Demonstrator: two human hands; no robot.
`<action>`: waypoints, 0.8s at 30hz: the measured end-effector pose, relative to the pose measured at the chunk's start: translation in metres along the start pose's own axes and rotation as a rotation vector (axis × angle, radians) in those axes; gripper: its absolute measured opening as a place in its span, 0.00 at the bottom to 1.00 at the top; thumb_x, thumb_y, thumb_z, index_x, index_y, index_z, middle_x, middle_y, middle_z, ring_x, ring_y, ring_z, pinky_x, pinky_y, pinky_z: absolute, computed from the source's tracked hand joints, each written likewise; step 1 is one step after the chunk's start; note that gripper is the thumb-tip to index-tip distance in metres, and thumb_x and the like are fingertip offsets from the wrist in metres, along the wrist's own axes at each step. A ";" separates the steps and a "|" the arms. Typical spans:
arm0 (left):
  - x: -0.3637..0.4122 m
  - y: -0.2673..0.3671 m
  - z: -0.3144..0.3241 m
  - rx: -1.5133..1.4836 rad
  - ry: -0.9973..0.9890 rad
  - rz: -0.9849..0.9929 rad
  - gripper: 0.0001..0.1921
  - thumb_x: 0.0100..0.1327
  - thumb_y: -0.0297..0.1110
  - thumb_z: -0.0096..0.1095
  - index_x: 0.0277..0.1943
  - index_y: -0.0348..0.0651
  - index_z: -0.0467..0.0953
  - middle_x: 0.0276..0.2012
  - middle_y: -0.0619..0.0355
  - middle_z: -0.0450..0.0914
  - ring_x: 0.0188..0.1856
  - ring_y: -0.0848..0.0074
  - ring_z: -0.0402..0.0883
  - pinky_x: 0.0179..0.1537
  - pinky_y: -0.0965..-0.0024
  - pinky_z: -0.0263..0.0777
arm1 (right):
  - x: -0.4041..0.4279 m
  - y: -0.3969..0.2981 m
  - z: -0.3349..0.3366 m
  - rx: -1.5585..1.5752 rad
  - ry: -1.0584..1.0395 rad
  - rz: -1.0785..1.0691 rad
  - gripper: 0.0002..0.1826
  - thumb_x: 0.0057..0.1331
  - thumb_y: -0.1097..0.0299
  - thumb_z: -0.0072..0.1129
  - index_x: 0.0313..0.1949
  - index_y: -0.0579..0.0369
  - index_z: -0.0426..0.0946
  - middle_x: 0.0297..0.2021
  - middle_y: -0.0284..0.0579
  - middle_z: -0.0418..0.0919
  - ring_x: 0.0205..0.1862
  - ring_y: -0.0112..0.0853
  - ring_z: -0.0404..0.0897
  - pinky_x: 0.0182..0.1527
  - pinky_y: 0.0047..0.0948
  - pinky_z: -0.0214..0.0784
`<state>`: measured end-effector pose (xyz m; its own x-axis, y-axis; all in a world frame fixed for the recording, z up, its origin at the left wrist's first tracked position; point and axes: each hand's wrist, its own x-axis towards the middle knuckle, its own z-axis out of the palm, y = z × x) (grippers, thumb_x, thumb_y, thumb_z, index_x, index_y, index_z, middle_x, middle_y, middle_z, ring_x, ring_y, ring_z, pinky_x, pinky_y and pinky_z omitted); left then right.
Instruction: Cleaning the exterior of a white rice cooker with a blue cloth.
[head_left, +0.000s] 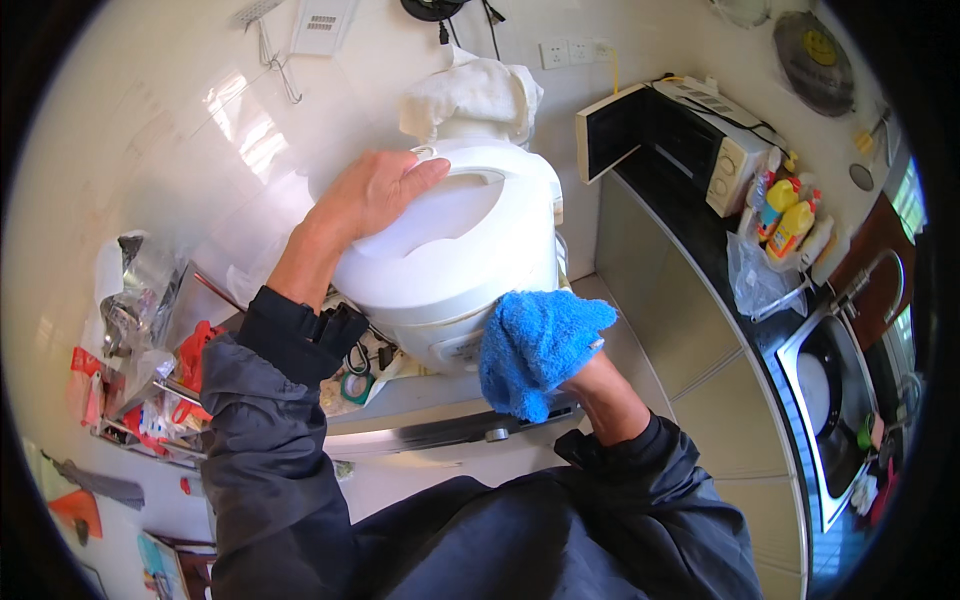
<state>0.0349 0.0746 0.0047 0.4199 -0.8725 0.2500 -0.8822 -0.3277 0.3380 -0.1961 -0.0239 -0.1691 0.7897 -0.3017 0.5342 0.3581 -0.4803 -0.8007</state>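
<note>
A large white rice cooker (450, 277) with a rounded lid stands in front of me on a light surface. My left hand (375, 191) rests on the far left part of its lid, near the handle recess, thumb spread from the fingers. A blue terry cloth (536, 349) covers most of my right hand (592, 375), which presses it against the cooker's front right side; the fingers are hidden beneath the cloth. Behind the cooker, a cream cloth (472, 94) lies draped over another white object, mostly covered.
A microwave oven (731, 161) with its door swung out, several cleaning bottles (787, 225) and a sink (825, 405) line the dark counter (667, 217) at right. A rack (172, 386) holding plastic bags stands at left. Green tape (356, 386) lies by the cooker's base.
</note>
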 end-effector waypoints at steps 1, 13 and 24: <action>0.001 0.000 0.000 0.063 -0.012 -0.012 0.30 0.70 0.59 0.53 0.37 0.31 0.79 0.28 0.42 0.80 0.30 0.59 0.78 0.36 0.59 0.70 | 0.004 0.006 -0.007 0.022 -0.026 -0.019 0.11 0.63 0.65 0.64 0.42 0.55 0.81 0.37 0.48 0.83 0.38 0.39 0.82 0.42 0.37 0.73; -0.005 0.013 0.002 0.125 0.057 -0.053 0.24 0.72 0.52 0.51 0.36 0.34 0.75 0.26 0.40 0.75 0.29 0.52 0.74 0.35 0.58 0.68 | 0.029 0.059 -0.048 0.411 -0.137 -0.049 0.09 0.61 0.71 0.67 0.41 0.59 0.81 0.35 0.43 0.82 0.35 0.31 0.80 0.39 0.32 0.73; 0.003 0.028 0.016 0.010 0.112 -0.268 0.24 0.69 0.51 0.43 0.36 0.34 0.75 0.30 0.43 0.80 0.34 0.53 0.75 0.42 0.60 0.68 | 0.054 0.071 -0.062 1.296 -0.079 0.559 0.10 0.72 0.71 0.55 0.48 0.63 0.77 0.37 0.48 0.82 0.33 0.33 0.83 0.34 0.33 0.81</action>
<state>0.0074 0.0569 0.0002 0.6589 -0.7089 0.2516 -0.7383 -0.5454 0.3969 -0.1593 -0.1258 -0.1807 0.9876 -0.1307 0.0867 0.1565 0.7850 -0.5994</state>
